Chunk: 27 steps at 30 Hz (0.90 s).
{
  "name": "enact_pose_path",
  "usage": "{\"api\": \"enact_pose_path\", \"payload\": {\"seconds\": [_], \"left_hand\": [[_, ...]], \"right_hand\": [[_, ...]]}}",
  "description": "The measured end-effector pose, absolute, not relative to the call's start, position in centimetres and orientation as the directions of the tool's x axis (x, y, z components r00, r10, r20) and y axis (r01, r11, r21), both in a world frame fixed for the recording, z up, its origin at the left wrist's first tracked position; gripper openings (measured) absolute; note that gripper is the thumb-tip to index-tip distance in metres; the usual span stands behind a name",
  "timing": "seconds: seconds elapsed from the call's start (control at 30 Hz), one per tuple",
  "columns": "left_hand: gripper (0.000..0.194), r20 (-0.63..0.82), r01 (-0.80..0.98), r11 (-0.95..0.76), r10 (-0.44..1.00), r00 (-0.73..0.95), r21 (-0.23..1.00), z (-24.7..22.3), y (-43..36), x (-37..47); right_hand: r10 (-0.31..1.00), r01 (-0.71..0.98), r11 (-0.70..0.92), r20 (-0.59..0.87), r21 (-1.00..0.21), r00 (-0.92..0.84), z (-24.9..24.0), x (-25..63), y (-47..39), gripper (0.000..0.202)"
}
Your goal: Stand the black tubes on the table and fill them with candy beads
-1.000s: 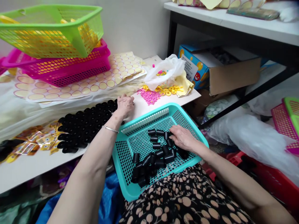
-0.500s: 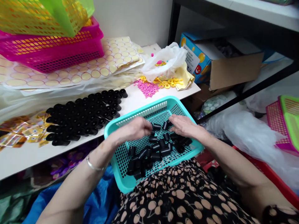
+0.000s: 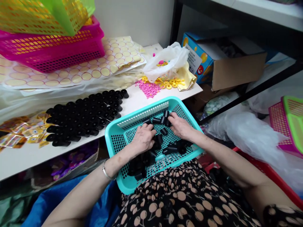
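Observation:
A teal mesh basket (image 3: 142, 113) rests on my lap against the edge of the white table (image 3: 28, 157). Loose black cylindrical caps (image 3: 142, 165) lie in it. My left hand (image 3: 144, 138) is palm down in the middle of the basket, fingers curled around a few caps. My right hand (image 3: 181, 126) is at the far right side, its fingertips closed on caps near the far rim. On the table to the left, many more black caps (image 3: 85, 116) lie packed in neat rows.
Pink beads (image 3: 148, 89), yellow rings (image 3: 169, 83) and a white plastic bag (image 3: 168, 60) lie behind the basket. Sticker sheets (image 3: 94, 67) sit under stacked pink (image 3: 54, 50) and green (image 3: 47, 15) baskets. A cardboard box (image 3: 236, 69) stands on the right shelf.
My left hand left the rows of caps on the table and came down into the basket onto the loose caps. My right hand shifted toward the far rim. The view tilted down.

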<state>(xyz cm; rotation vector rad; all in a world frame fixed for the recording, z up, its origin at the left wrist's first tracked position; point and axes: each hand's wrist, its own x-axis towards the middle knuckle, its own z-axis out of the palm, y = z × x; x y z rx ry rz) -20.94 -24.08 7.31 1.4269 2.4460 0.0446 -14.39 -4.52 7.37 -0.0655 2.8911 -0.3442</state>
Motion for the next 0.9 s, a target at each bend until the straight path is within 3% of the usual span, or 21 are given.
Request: {"api": "enact_pose_path", "payload": {"seconds": [0.1,0.3,0.5,0.6,0.7,0.77,0.83,0.9], "left_hand": [[0.016,-0.211,0.831,0.510,0.857,-0.469,0.223,7.2,-23.7,-21.5],[0.021,-0.203,0.845,0.422,0.906,-0.373,0.330,6.1,-21.1,-21.1],[0.026,-0.248,0.793,0.489,0.871,-0.423,0.364,4.0,-19.4,-20.4],[0.025,-0.230,0.763,0.487,0.873,-0.429,0.424,3.8,-19.5,-20.6],[0.022,-0.197,0.757,0.469,0.882,-0.429,0.454,4.4,-20.1,-21.1],[0.020,-0.180,0.652,0.489,0.857,-0.482,0.580,5.4,-20.6,-21.5],[0.023,-0.207,0.369,0.467,0.801,-0.562,0.803,6.5,-21.2,-21.7],[0.027,-0.285,-0.026,0.341,0.739,-0.611,0.940,7.6,-21.7,-21.5]], "right_hand": [[-0.117,-0.074,0.967,-0.165,-0.244,-0.979,7.1,-14.2,-4.1,0.021],[-0.082,-0.046,0.988,-0.258,-0.144,-0.963,6.8,-13.9,-3.9,0.028],[-0.014,-0.046,0.992,-0.269,0.114,-0.963,6.0,-14.6,-4.3,0.029],[-0.020,-0.060,0.984,-0.232,0.166,-0.973,5.6,-14.6,-4.6,0.032],[-0.049,-0.063,0.996,-0.214,0.058,-0.976,5.8,-14.5,-4.2,0.026],[-0.018,-0.006,0.997,-0.178,-0.071,-0.984,6.2,-14.4,-3.8,0.020],[0.090,0.119,0.924,-0.095,-0.363,-0.991,6.8,-14.2,-3.5,0.019],[0.201,0.201,0.580,-0.100,-0.789,-0.975,7.3,-13.9,-3.5,0.031]]}}
